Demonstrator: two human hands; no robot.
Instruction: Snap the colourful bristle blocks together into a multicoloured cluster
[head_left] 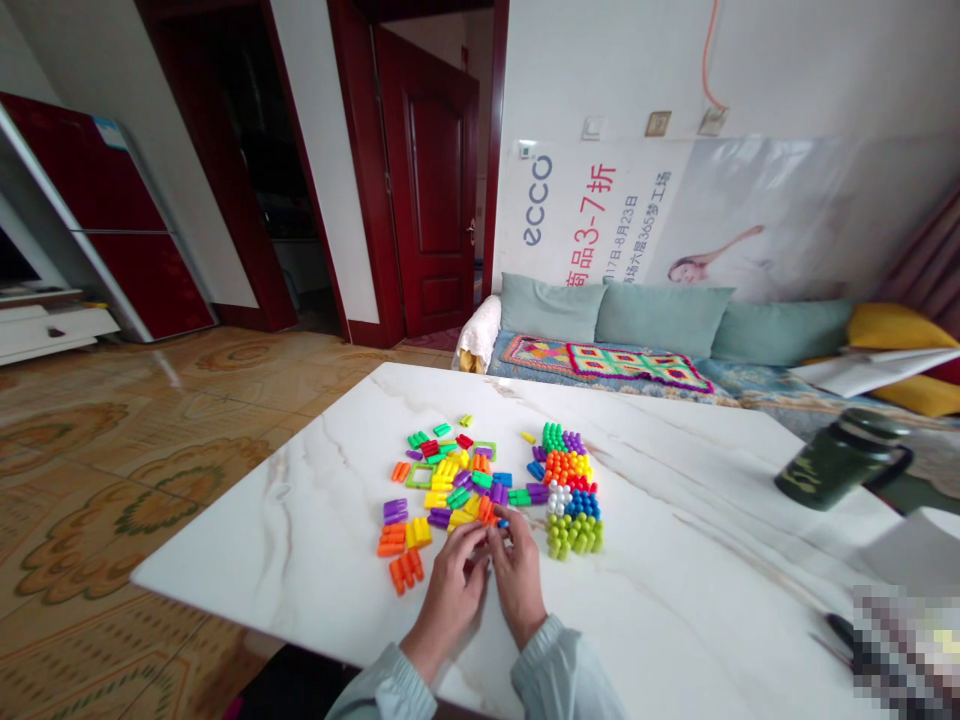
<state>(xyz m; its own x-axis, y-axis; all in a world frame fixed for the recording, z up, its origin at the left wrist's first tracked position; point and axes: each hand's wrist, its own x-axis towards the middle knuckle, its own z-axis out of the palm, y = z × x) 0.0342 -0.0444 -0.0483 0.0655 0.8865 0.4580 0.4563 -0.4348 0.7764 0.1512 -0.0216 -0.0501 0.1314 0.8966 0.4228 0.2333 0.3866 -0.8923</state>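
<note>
Fingers [471, 547] meet beside scattered blocks [450, 478]; mug [832, 470] sits well apart.

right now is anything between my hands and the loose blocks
Nothing visible. The left hand and right hand rest on the table at the near edge of the loose blocks, fingertips meeting at a small blue piece. The green mug is far right.

Both hands [486, 580] pinch small bricks [457, 480] on the marble table [675, 600].

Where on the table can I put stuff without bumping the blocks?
Bare: the table left of the blocks, out to its edge, and the wide stretch between blocks and mug. Crowded: the middle, by the left hand and right hand.
</note>
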